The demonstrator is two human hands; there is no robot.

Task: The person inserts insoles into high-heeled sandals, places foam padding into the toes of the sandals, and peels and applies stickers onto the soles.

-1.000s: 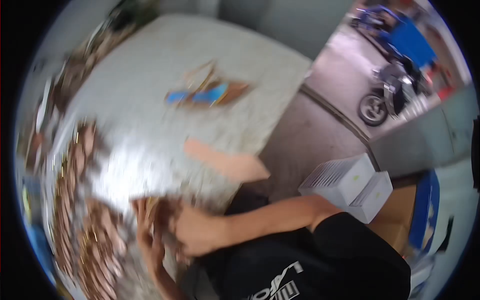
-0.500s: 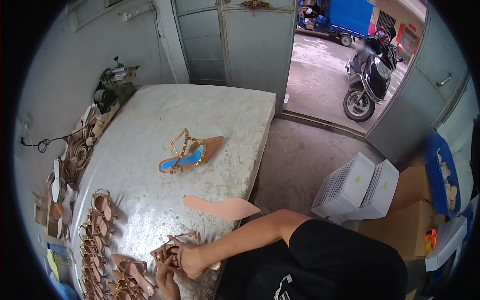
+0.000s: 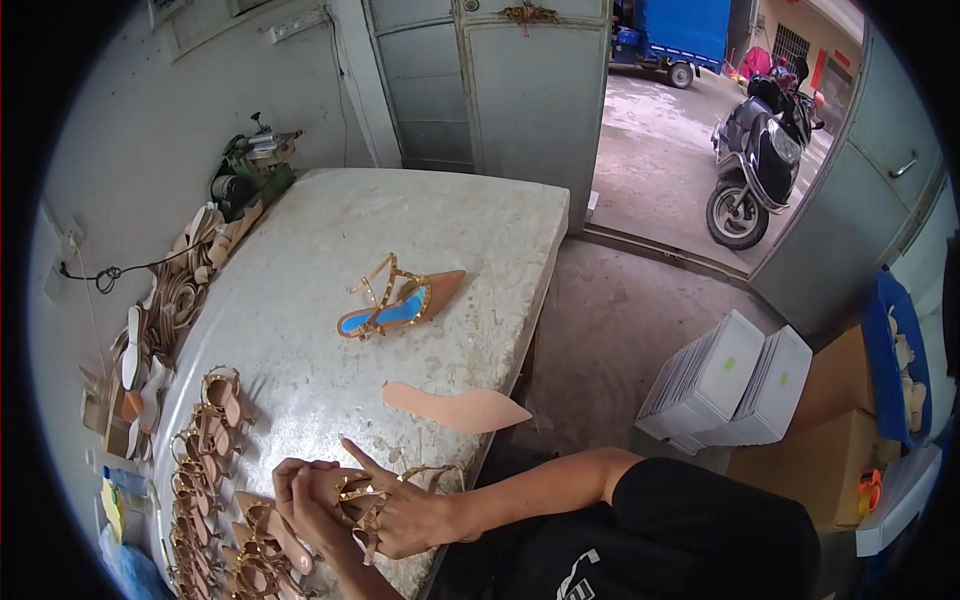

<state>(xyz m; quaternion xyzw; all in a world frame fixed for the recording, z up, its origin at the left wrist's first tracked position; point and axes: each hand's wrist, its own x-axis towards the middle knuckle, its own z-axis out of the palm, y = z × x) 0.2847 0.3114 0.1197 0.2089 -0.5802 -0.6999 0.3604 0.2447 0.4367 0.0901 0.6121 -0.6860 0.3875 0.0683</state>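
A tan pointed shoe with gold-studded straps (image 3: pixel 358 498) is held between my two hands over the near edge of the table. My left hand (image 3: pixel 308 508) wraps its fingers round the pointed toe end. My right hand (image 3: pixel 412 518) grips the strap side, one finger stretched out, with a thin studded strap showing above the wrist. Up the table lies a flat pinkish insole (image 3: pixel 455 408). Beyond it sits another studded shoe (image 3: pixel 400 305) with a blue footbed, on its own. Several more studded shoes (image 3: pixel 265 535) are bunched left of my left hand.
A row of studded shoes (image 3: pixel 205 470) runs along the left edge of the pale table (image 3: pixel 440 215). Soles and offcuts (image 3: pixel 180 290) pile by the wall, near a small green machine (image 3: pixel 250 175). White stacks (image 3: pixel 705 380) and cardboard boxes (image 3: pixel 815 460) stand on the right. A scooter (image 3: pixel 755 160) is outside the doorway.
My hands have turned and raised the shoe, and my left hand has moved up to its toe end. The whole view has shifted slightly.
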